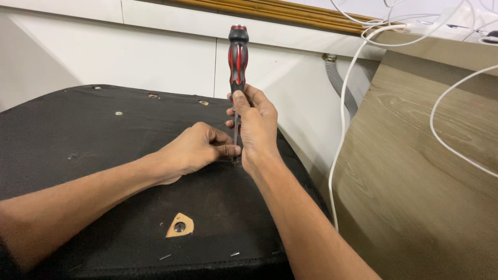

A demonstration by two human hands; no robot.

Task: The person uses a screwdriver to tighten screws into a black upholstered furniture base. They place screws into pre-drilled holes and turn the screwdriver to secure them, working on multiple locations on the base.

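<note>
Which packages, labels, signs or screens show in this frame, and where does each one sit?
None: no package, label, sign or screen is in view.
What is there instead: a red-and-black screwdriver held upright by the right hand, the left hand at its tip, on a black fabric-covered panel, with white cables and a wood-grain board to the right.

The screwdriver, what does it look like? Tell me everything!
The screwdriver stands upright, tip down on the black fabric panel. Its handle is red and black, looks rubbery, and has a red cap on top. The thin metal shaft runs down between both hands. The right hand grips it just below the handle, and the left hand pinches the shaft near the tip.
</note>
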